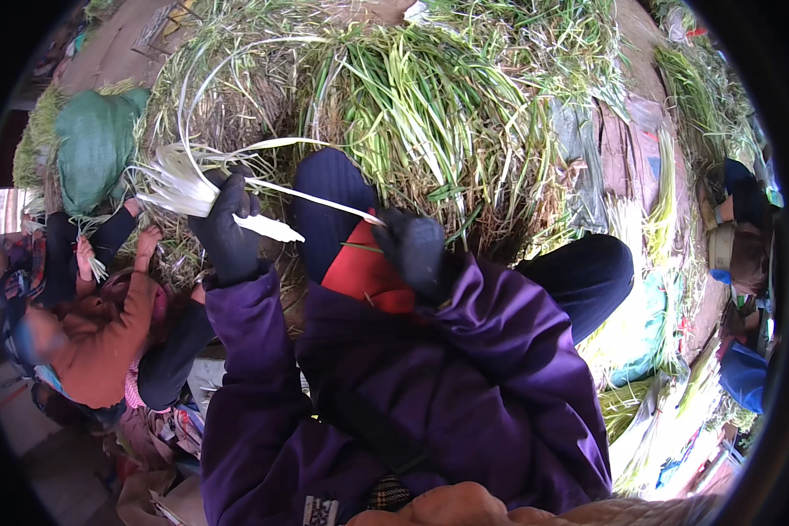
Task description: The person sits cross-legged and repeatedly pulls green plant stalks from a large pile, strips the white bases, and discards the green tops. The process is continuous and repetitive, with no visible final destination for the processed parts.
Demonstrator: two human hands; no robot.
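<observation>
My left hand [228, 230], in a black glove, is closed round a bunch of pale, whitish leafy stalks [174, 182]. Their ends fan out to its left, and a broad white end sticks out at its right. One long thin white stalk [311, 198] stretches across from the bunch to my right hand [415, 254], also black-gloved, whose fingers are closed on its far end. Both hands are above my lap, near my raised knee. Beyond them lies a big heap of green and yellowish long-leaved stalks [421, 110].
On the left, a person in a rust-coloured top [105, 351] sits close by, with a green sack [98, 145] behind. More pale stalks [622, 316] lie to the right beside my bent knee [587, 276]. Another person [747, 228] is at the far right.
</observation>
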